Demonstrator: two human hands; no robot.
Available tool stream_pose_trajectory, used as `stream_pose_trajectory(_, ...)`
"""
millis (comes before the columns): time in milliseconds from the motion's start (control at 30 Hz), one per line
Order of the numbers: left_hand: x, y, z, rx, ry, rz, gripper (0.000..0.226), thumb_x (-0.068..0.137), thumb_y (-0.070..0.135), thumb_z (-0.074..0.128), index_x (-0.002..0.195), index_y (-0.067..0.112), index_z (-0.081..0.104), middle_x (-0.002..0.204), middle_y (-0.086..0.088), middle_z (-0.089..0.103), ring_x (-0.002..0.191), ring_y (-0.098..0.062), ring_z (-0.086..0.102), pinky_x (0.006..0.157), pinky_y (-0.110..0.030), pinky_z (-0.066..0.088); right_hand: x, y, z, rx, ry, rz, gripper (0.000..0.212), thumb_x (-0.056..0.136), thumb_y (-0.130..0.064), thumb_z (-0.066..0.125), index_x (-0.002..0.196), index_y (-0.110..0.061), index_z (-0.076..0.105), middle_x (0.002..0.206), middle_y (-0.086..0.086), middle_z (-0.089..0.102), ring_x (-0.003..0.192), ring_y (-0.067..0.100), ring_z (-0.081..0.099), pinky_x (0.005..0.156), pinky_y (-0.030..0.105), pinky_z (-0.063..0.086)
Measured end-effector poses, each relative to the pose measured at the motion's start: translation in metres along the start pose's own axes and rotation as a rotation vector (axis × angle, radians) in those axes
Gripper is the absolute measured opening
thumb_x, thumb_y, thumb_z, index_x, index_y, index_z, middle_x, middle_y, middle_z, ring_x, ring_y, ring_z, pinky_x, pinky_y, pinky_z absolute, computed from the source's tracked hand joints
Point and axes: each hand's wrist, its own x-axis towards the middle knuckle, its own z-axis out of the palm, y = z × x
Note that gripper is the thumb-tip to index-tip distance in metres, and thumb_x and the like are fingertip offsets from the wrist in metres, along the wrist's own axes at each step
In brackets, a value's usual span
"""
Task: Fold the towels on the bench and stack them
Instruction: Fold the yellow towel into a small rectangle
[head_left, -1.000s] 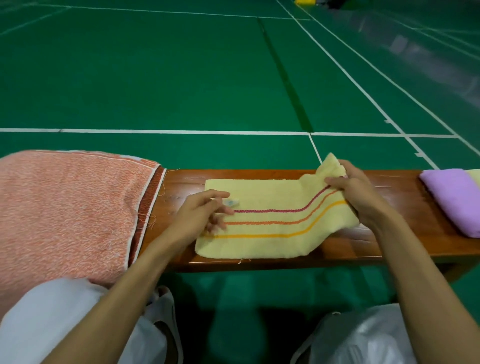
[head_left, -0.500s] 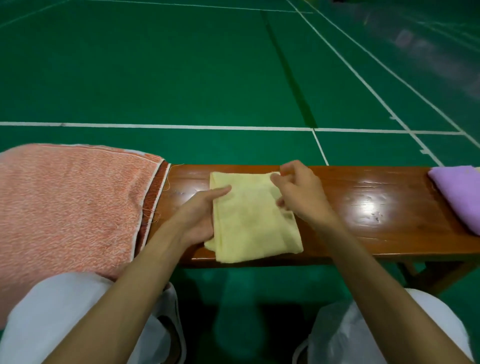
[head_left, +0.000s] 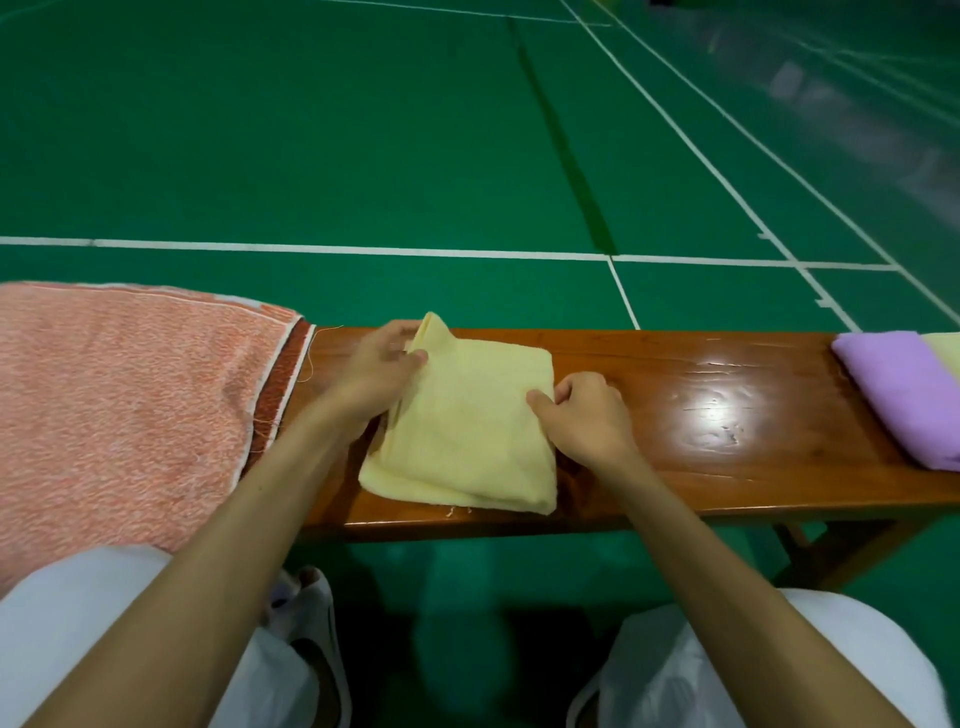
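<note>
- The yellow towel (head_left: 467, 431) lies folded into a rough square on the wooden worktop (head_left: 701, 415), left of its middle. It spans from the far edge almost to the near edge.
- A few loose threads hang from the towel's near hem, just inside the worktop's near edge.
- The left grip (head_left: 376, 371) is at the towel's far left corner. Thumb and fingers pinch that corner, and it stands up in a small peak above the worktop's far edge.
- The left forearm crosses the near edge and covers part of the towel's left side.
- The right grip (head_left: 584, 418) is at the middle of the towel's right edge. The thumb lies on top of the cloth, the fingers are curled tight against the edge, and the hand holds the fold there.
- The rest of the towel lies flat, its layers showing along the near and left sides.
- An orange towel (head_left: 119, 415) with a dark striped border is spread open over the worktop's left end. It drapes past the near edge toward the person's knee.
- At the right end lies a folded purple towel (head_left: 904, 389), well apart from the yellow one. A pale folded cloth (head_left: 945, 348) touches its far side at the frame's edge.
- Bare glossy wood shows between the right grip and the purple towel.
- Beyond the far edge is a green court floor (head_left: 311, 130) with white lines.
- The person's white-clad knees (head_left: 62, 623) and a white shoe (head_left: 311, 623) show below the near edge.
</note>
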Motion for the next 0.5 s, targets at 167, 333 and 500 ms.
stream_pose_trajectory(167,-0.008,-0.019,-0.011,0.134,0.076,0.037,0.058,0.087,0.022,0.082,0.137,0.028,0.053,0.121,0.009,0.059,0.11,-0.014,0.058,0.089,-0.036,0.054,-0.001,0.003,0.006,-0.017,0.06,-0.025,0.035,0.097,-0.044,0.065,0.079,-0.015,0.062,0.077,0.002,0.066,0.067,0.016,0.061,0.054,0.027,0.041)
stream_pose_trajectory(333,-0.023,-0.029,-0.014,0.576,0.336,0.247,0.044,0.09,0.026,0.077,0.129,0.018,0.058,0.126,-0.004,0.064,0.113,-0.025,0.063,0.093,-0.043,0.055,-0.006,0.001,0.007,-0.035,0.135,-0.032,0.031,0.096,-0.045,0.068,0.083,-0.017,0.06,0.08,-0.001,0.065,0.069,0.011,0.059,0.053,0.025,0.038)
stream_pose_trajectory(500,-0.056,-0.027,0.002,0.918,0.367,0.585,0.052,0.101,0.048,0.053,0.146,0.021,0.047,0.145,-0.007,0.046,0.13,-0.026,0.048,0.101,-0.042,0.047,-0.022,-0.007,0.008,-0.11,0.279,-0.188,0.045,0.091,-0.057,0.064,0.115,-0.022,0.051,0.108,-0.006,0.055,0.093,0.014,0.056,0.065,0.024,0.036)
